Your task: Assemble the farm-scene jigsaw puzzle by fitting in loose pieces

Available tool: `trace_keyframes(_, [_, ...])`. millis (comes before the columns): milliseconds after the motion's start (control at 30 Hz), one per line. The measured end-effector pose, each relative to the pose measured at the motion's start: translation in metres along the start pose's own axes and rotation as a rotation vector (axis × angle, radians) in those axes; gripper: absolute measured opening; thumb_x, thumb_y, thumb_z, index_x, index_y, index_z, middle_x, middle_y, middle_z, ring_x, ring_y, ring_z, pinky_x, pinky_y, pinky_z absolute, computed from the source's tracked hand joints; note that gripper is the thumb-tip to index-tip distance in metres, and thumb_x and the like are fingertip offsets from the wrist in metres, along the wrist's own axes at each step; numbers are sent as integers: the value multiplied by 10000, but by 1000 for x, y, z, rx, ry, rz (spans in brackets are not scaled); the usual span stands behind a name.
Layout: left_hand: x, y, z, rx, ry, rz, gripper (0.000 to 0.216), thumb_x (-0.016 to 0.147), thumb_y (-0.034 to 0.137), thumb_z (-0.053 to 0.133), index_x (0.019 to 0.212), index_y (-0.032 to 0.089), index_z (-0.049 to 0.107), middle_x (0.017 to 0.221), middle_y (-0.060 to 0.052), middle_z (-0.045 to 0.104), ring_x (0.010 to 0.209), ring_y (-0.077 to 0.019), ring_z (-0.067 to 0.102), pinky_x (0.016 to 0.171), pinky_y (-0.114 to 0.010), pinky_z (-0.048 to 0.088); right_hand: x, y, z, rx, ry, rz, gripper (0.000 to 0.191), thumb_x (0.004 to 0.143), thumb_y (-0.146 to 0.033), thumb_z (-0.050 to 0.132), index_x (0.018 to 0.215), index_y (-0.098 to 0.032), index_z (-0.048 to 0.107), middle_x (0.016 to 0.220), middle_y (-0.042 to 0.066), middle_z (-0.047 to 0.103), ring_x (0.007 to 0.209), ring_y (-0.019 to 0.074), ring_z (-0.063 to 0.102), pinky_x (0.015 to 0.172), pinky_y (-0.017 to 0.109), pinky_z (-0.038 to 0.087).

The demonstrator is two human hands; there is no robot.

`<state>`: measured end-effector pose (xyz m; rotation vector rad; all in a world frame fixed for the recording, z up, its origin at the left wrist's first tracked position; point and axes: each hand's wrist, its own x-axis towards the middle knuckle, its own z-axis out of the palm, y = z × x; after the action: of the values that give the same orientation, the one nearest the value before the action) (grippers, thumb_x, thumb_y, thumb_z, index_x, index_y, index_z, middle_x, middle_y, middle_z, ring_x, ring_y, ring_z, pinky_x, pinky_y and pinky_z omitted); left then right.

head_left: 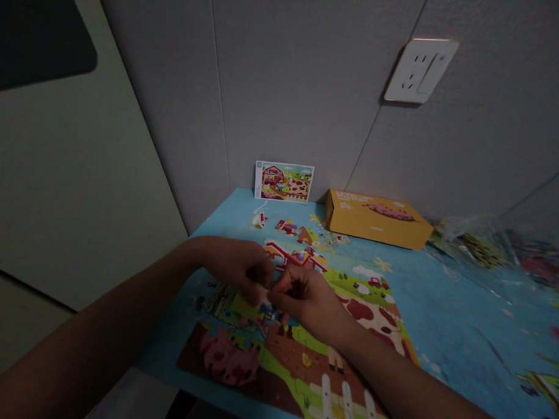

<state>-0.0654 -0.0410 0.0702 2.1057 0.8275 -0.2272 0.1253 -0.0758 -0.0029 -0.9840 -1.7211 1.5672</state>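
Observation:
A partly built farm jigsaw puzzle (302,357) lies on the blue printed table (459,313), showing a pink pig, a brown-spotted cow and a white fence. My left hand (234,263) and my right hand (306,296) meet over its middle, fingers curled together in a pinch. Between the fingertips shows a small puzzle piece (264,304), held just above the puzzle. Which hand carries it is unclear in the dim light. Several loose pieces (297,229) lie beyond the hands.
A reference picture card (284,181) leans on the grey wall at the back. A yellow puzzle box (375,219) lies to its right. A clear plastic bag (480,241) sits at far right. A wall socket (420,70) is above. The table's left edge is near my left forearm.

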Motion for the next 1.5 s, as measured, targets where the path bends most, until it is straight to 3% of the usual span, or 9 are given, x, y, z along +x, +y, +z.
trace_keyframes(167, [-15,-9,-5,-159,-242,-298,302,639,383,723,662,177,504,549,24,577,503,-151,566,429,-215,430,-1,-4,0,-22,-22,-16,172,691,-217,645,625,-178,491,526,-51,501,439,73,482,433,202,355])
trace_keyframes(367, [-12,-13,-5,-174,-273,-390,328,599,357,741,637,179,469,550,14,580,470,-154,589,419,-225,471,-1,-4,0,-25,-43,2,166,679,-212,646,623,-177,494,533,-50,501,453,75,463,446,209,335])
trace_keyframes(767, [-10,-12,7,147,-39,-639,374,446,448,791,496,160,559,455,-47,594,399,-196,577,347,-232,401,-1,-3,0,-53,-56,11,164,692,-210,632,626,-175,486,533,-54,493,464,68,446,455,200,335])
trace_keyframes(900, [-9,-9,9,151,-19,-575,345,446,436,790,506,171,576,467,-29,602,388,-186,563,345,-232,382,-4,-5,-2,-187,-84,-44,120,734,-219,594,664,-171,509,571,-41,496,494,72,429,473,205,334])
trace_keyframes(1000, [-9,-7,10,142,-29,-540,345,438,428,795,512,175,573,436,-8,578,361,-164,534,350,-222,361,-13,-13,-4,-510,-259,-315,68,724,-225,610,748,-167,585,728,4,566,637,112,498,597,246,394])
trace_keyframes(1133, [-6,-7,9,146,-27,-479,403,481,513,773,500,175,553,402,11,539,334,-127,467,367,-223,324,-25,-23,-5,-847,-472,-559,324,655,-352,684,924,-179,634,962,66,581,839,198,528,756,322,415])
trace_keyframes(1267, [4,-15,1,368,310,-320,507,655,647,626,515,166,546,421,6,505,408,-109,432,464,-236,337,-27,-25,-4,-929,-487,-584,459,630,-402,698,1020,-173,622,1038,87,553,932,233,504,849,355,401])
trace_keyframes(1400, [23,-32,-1,468,755,-119,428,789,570,558,899,164,635,863,-59,661,795,-183,583,760,-290,439,-26,-25,-4,-963,-476,-590,478,632,-431,694,1023,-167,617,1007,80,559,915,229,496,866,359,397])
trace_keyframes(1500, [39,-46,4,426,761,117,513,828,520,549,1209,177,552,1246,-107,551,1178,-214,463,1027,-339,333,-23,-24,-9,-978,-451,-581,520,629,-483,683,1029,-157,614,1010,91,556,921,242,497,880,385,391])
